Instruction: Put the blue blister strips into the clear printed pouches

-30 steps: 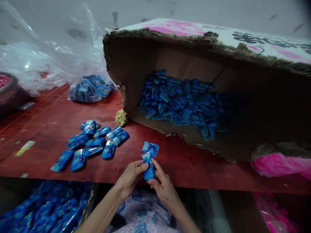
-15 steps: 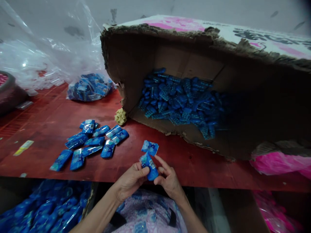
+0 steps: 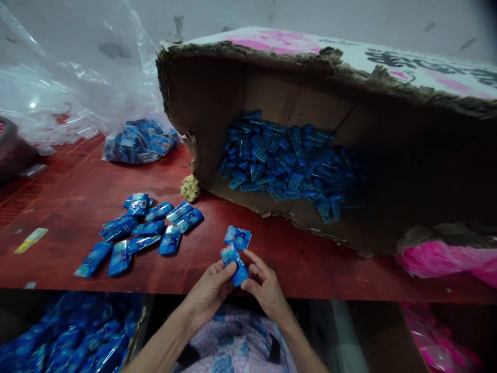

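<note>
Grey wall (image 3: 240,15): stood at twelve o'clock behind everything, with dark marks on it.
Red worktop (image 3: 310,274): stretched from nine to three o'clock before the person.
Torn-edged cardboard carton (image 3: 205,93): lay at one to two o'clock from the hands, its mouth towards the person and a heap of blue pieces (image 3: 279,160) inside.
Clear plastic bag (image 3: 135,142): sat at eleven o'clock, filled with blue packets, just beside the carton.
Loose blue packets (image 3: 149,228): lay in a group at ten o'clock.
Left hand (image 3: 212,285): came in from eight o'clock, clamped on the held packet, thumb on top.
Right hand (image 3: 266,290): came in from four o'clock, thumb at the packet's lower end, index finger extended; whether it gripped could not be told.
Held blue packet (image 3: 239,273): was between both hands, long axis running from eleven to five o'clock.
Flat blue card (image 3: 237,237): lay at twelve o'clock from that packet, nearest the right index fingertip.
</note>
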Available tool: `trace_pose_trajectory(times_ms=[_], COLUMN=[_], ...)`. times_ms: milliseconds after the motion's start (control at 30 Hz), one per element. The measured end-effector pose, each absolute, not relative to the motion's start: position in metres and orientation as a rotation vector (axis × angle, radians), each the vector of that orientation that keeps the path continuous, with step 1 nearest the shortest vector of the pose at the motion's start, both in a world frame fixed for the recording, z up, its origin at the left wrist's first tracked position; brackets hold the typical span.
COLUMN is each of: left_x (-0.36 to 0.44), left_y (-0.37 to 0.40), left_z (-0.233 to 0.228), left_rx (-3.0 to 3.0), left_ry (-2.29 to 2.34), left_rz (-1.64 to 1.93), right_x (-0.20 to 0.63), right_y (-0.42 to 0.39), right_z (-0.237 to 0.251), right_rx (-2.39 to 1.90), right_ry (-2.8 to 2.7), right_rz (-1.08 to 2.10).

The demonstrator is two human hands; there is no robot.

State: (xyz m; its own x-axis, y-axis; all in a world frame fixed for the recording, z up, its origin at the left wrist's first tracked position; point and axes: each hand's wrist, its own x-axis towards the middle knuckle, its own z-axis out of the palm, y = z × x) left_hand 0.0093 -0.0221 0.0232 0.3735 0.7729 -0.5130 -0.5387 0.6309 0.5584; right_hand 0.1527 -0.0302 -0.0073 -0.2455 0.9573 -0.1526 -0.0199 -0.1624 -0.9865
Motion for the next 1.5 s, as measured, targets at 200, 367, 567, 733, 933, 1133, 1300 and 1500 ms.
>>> trace_pose_trajectory(times_ms=[200,367,567,733,933,1133,1300,1500], left_x=[0.006,0.011,0.021,0.011,0.003,-0.004,-0.001,0.009], left_y=[-0.02,-0.02,-0.021,-0.016,-0.011,-0.015,-0.016,-0.022], left_z=[0.026,0.027,0.024,0.015,0.015,0.018,0.021,0.025], left_rx=[0.393,0.312,0.265,0.464,0.364,0.368,0.398,0.326], left_ry=[0.832,0.791,0.974,1.178,0.982,0.783,0.805,0.891], left_rz=[0.806,0.895,0.983,1.06,0.969,0.834,0.854,0.867], right_x=[0.152,0.145,0.135,0.14,0.14,0.147,0.151,0.152], right_y=[-0.031,-0.034,-0.038,-0.04,-0.041,-0.037,-0.036,-0.035], right_z=[-0.01,-0.012,-0.011,-0.004,-0.01,-0.02,-0.018,-0.016], right_rx=[-1.272,-1.345,-1.319,-1.401,-1.244,-1.142,-1.044,-1.031], right_ry=[-1.336,-1.192,-1.095,-1.242,-1.087,-1.044,-1.076,-1.13], right_rz=[1.43,1.382,1.433,1.315,1.418,1.548,1.581,1.572])
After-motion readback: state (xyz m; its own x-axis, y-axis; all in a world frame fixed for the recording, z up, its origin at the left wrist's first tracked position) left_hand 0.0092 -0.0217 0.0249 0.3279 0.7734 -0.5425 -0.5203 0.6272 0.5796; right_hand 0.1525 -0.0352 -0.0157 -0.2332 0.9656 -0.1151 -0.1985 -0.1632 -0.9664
